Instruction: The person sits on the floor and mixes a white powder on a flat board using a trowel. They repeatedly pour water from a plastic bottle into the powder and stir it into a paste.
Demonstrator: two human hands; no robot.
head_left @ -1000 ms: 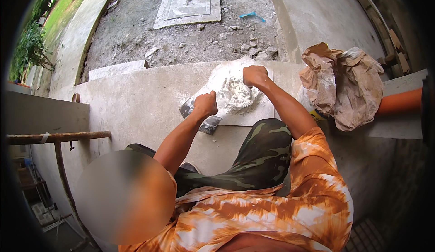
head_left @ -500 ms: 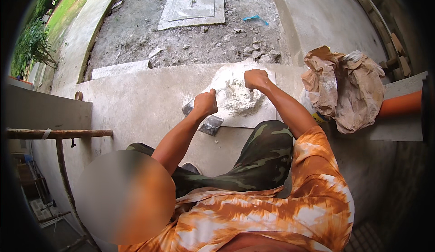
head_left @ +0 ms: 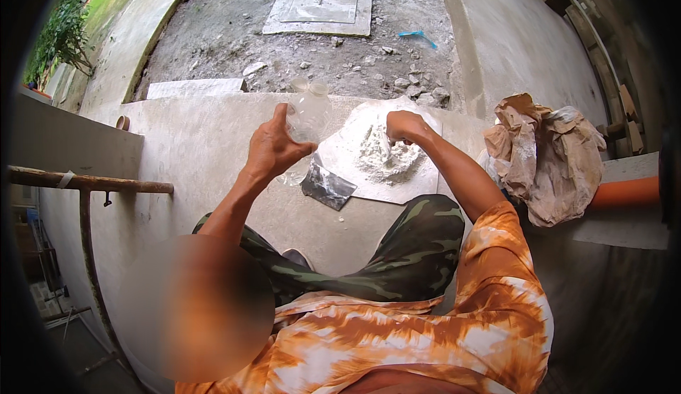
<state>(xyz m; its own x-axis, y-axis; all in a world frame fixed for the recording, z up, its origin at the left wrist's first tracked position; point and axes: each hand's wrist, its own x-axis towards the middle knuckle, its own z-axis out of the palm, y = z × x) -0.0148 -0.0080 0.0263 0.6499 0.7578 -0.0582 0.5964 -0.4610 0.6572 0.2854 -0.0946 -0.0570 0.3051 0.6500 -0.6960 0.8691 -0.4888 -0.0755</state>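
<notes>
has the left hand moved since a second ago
Yes. The left hand has lifted off the grey board by the white powder pile and now holds a clear bottle up.

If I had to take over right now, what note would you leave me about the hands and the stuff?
Left hand: grip closed round a clear plastic bottle, held up above the slab.
Right hand: fingers curled, down in the white powder heap; I cannot tell if it holds anything.
Things: the heap sits on a flat pale board; a dark metal piece lies at the board's near left edge; a crumpled paper sack lies to the right.
Done: powder heaped on the board.
Left: the heap still looks dry and loose, so probably unmixed.
</notes>
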